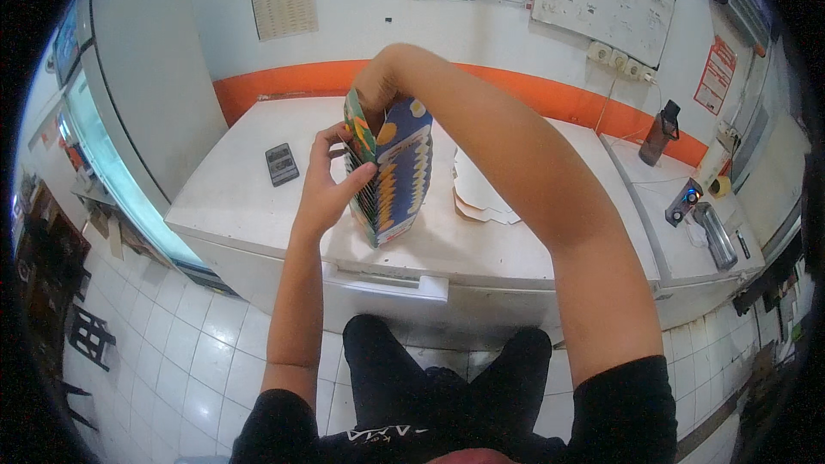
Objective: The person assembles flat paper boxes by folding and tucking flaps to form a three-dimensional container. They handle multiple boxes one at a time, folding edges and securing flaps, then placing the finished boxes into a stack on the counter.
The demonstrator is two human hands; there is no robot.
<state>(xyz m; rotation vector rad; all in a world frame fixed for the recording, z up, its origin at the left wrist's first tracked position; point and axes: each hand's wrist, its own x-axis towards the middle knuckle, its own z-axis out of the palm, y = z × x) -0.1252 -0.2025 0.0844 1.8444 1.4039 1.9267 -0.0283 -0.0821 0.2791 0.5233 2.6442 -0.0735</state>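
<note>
A tall patterned cardboard box [402,174], dark blue with yellow and white shapes and a green and orange side, stands upright on the white chest freezer [232,198]. It is open at the top. My left hand [331,179] grips its left side, with the thumb on the near face and the fingers toward the upper edge. From above, my right hand [375,96] reaches into the opening with the wrist sharply bent. Its fingers are hidden by the box, so I cannot see whether they hold anything. White cut-out card sheets [481,193] lie to the right, partly behind my right forearm.
A dark phone-like device [282,165] lies left of the box. Farther right, a second white surface bears a dark bottle [659,134], a small black device [684,202], a metallic case [715,236] and a tape roll [720,186]. The freezer handle [387,283] juts toward me.
</note>
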